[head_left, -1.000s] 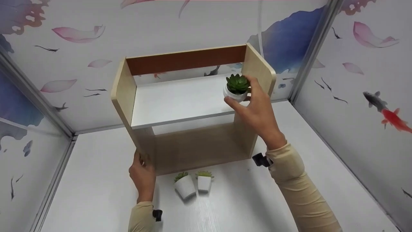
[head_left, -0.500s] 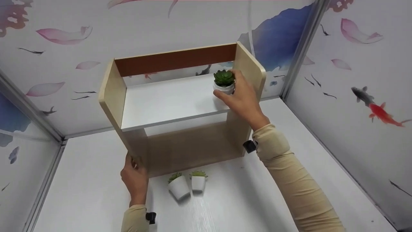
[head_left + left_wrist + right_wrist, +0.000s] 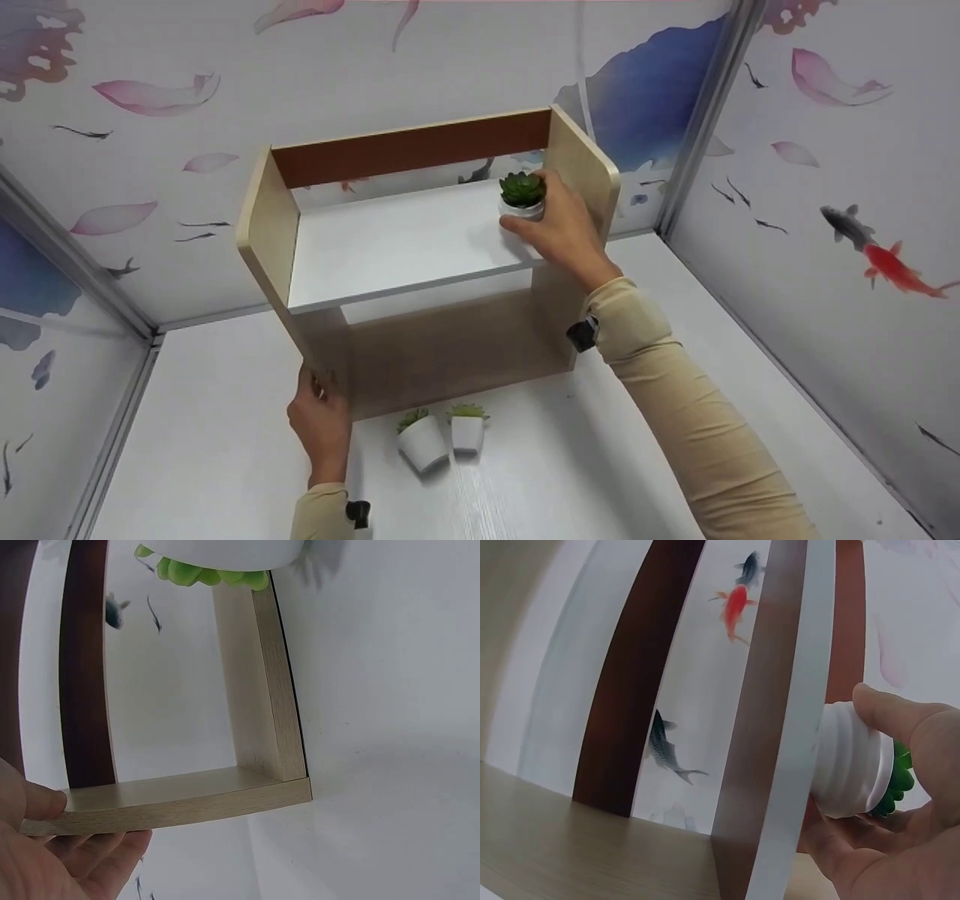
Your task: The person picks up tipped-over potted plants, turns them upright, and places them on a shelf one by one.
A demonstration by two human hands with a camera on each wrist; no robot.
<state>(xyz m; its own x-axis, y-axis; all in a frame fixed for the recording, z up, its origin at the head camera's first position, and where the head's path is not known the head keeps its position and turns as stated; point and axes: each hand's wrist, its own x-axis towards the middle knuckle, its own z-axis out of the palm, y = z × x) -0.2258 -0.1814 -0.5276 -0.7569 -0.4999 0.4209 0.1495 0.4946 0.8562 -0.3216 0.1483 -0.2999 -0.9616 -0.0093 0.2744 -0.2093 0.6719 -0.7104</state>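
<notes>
At right wrist alone, ribbing [image 3: 841, 754] shows: right fingers [image 3: 829, 841] grip pot [image 3: 864, 769], left fingers [image 3: 114, 856] shelf [image 3: 214, 806].

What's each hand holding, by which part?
Right hand: dark green succulent, by the sides of its white pot. Left hand: shelf unit, by the front edge of its left side panel.

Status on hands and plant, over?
Right hand grips potted plant at upper board. Left hand holds side panel. Two other plants below, not blocking.

Two potted plants [image 3: 423, 445] before the shelf unit [image 3: 375, 247], a third plant [image 3: 522, 190] at its upper right
</notes>
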